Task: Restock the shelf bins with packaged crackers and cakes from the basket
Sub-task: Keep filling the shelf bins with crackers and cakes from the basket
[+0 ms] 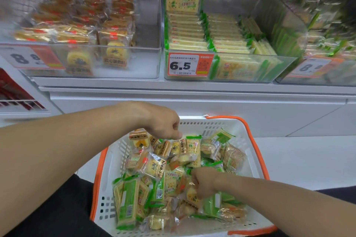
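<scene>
Both hands reach into the white slotted plastic basket with orange rim (113, 161), heaped with wrapped cakes and green-edged cracker packs. The left hand (165, 123) curls loosely over a yellow cake packet (178, 147) at the basket's far side; whether it grips is unclear. The right hand (205, 182) digs among packets mid-basket, fingers hidden.

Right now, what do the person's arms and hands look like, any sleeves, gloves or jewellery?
Both forearms are bare as far as the picture shows, with no sleeve in view. The left hand and the right hand wear no gloves, and no watch, bracelet or ring is visible. The fingers are partly hidden among the packets, so a ring there cannot be ruled out.
</scene>
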Motion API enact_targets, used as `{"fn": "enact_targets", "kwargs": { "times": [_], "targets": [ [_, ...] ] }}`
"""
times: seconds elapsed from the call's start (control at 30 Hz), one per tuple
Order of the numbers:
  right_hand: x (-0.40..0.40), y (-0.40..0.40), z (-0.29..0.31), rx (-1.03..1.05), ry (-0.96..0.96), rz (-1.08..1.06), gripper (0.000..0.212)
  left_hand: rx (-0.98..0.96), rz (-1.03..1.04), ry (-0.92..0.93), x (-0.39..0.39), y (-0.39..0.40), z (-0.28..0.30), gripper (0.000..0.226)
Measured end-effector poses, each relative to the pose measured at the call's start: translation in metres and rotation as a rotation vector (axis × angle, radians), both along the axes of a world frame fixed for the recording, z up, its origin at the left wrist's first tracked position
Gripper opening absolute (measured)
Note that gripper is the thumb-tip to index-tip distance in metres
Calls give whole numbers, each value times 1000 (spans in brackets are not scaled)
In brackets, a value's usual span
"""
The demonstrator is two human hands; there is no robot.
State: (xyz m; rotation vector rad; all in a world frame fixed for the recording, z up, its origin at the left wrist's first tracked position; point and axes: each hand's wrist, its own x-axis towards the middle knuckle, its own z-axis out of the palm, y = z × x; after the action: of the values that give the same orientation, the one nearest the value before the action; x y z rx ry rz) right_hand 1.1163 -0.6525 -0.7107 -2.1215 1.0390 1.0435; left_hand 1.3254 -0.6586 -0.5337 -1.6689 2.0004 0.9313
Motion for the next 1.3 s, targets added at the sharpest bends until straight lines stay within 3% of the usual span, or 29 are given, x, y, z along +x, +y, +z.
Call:
{"fn": "enact_targets", "kwargs": {
  "times": [0.07, 0.17, 0.27, 0.43, 0.63, 0.73, 0.9, 1.03, 1.17, 1.3],
  "targets": [
    [13, -5, 21, 57, -24, 34, 20, -3, 9, 9, 3, 0, 2, 45],
    [33, -20, 71, 74, -80, 31, 33, -7, 32, 33, 6, -1, 8, 44],
    [45, -41, 128, 171, -202, -149, 37, 16, 85, 100, 10, -1, 11, 47],
    [35, -69, 195, 310, -513, -373, 34, 109, 248, 435, 6, 1, 14, 55],
    [8, -96, 241, 406, -813, -572, 38, 42, 359, 824, 5, 3, 29, 36],
    [1, -105, 257, 488, -931, -710, 35, -8, 398, 941, 5, -2, 44, 42],
    [3, -109, 260, 607, -1115, -903, 27, -210, 501, 994, 2, -5, 60, 45],
    [7, -110, 258, 718, -1206, -1005, 40, -328, 558, 1025, 9, -5, 65, 51],
    [15, -103, 259, 546, -1301, -969, 35, -425, 622, 1032, 12, 1, 69, 51],
    [23, -91, 264, 427, -1329, -877, 47, -541, 659, 998, 21, 3, 72, 53]
  ]
}}
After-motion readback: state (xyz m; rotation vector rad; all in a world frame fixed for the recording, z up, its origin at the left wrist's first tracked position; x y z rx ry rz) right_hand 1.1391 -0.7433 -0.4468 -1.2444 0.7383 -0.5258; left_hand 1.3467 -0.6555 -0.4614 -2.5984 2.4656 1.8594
